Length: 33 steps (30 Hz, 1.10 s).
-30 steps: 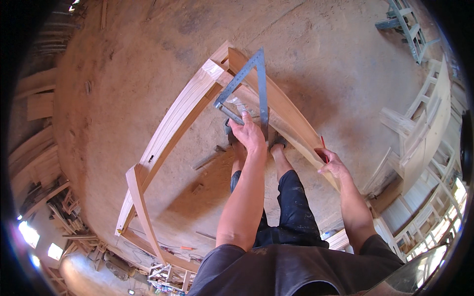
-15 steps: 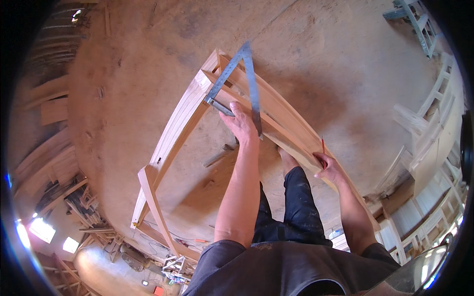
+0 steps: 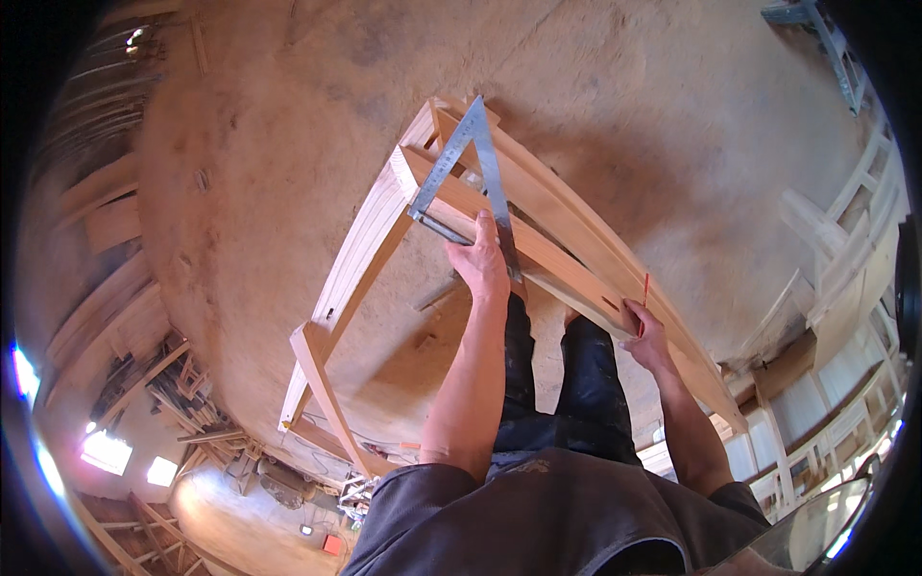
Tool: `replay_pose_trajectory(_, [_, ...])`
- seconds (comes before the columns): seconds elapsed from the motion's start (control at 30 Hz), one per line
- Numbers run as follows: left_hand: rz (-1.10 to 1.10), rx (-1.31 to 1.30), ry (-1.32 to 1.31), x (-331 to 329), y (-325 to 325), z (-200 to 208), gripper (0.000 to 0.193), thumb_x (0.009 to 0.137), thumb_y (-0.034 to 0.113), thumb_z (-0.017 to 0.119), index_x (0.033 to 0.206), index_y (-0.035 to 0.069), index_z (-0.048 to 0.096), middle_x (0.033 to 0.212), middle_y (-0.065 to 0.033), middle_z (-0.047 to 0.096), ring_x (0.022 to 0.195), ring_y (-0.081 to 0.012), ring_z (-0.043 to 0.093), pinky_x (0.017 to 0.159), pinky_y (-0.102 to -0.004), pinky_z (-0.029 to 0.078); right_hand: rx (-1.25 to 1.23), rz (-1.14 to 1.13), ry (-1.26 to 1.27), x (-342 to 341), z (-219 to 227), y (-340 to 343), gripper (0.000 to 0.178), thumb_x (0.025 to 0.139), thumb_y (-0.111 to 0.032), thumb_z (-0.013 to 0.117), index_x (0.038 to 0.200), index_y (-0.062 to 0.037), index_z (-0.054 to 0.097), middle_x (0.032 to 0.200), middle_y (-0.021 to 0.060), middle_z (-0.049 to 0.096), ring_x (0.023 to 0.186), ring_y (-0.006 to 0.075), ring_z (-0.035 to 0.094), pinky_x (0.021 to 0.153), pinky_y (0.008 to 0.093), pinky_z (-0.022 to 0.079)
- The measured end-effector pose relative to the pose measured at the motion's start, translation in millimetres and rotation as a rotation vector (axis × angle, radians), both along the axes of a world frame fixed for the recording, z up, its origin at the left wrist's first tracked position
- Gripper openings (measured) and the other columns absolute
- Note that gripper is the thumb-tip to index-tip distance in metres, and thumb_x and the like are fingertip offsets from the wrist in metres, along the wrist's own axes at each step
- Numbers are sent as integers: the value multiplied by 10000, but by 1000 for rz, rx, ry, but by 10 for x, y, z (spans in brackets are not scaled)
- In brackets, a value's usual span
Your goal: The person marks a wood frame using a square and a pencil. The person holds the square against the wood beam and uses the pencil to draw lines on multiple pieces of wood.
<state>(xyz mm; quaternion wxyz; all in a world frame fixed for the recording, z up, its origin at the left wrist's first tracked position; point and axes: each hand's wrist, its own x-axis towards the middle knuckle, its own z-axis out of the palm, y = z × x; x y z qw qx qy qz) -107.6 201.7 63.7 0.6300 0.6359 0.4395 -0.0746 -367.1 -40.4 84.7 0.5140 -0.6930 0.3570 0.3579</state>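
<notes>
My left hand (image 3: pixel 480 264) grips a triangular metal square (image 3: pixel 497 178) and presses it against a narrow wooden rail (image 3: pixel 562 257), its thumb on the wood. The square's pointed corner reaches past the rail's far side. Farther right, my right hand (image 3: pixel 649 343) is closed on the rail's near end, beside a dark slot cut in the wood. A red pencil (image 3: pixel 646 284) sticks up from its fingers. Under the rail's far end lies a pale beam (image 3: pixel 370 240). A wider board (image 3: pixel 569 216) runs along the rail's right side.
A short wooden piece (image 3: pixel 327 394) slants across the beam's near end. Blue metal stands (image 3: pixel 834 58) are at the far right. Stacked boards (image 3: pixel 101 312) lie at the left, and pale wooden frames (image 3: pixel 816 226) at the right. My legs (image 3: pixel 591 374) are below the rail.
The whole view has shifted slightly. The rail has turned so that its slot now shows near my right hand. Both hands keep their hold, with the square still across the rail.
</notes>
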Motion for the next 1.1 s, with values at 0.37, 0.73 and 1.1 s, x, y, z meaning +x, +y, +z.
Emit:
replay_pose_trajectory(0.37, [-2,-135,80,-98,280,-29,312,918,153,744,1134,-12,588,962,-47,655,800,-116,594,719,-273,496,-252,303,106,556,395,472,1028,684,-5,854,1565,-103,333,1469,227,522,1385,397,486,1150,437,405])
replay_pose_trajectory(0.73, [-7,-281,101,-225,503,-132,372,880,133,758,1162,-40,586,1025,-99,696,858,-158,669,784,-303,560,-233,286,-153,2515,933,493,841,751,44,752,1519,-49,424,1507,196,520,1445,317,450,1186,391,372])
replay_pose_trajectory(1.1, [5,-366,59,-227,521,-218,298,867,174,749,1072,-12,638,883,-44,677,731,-112,603,658,-285,505,-154,324,-316,3070,1647,356,765,801,61,685,1501,18,380,1452,224,561,1397,265,504,1161,381,371])
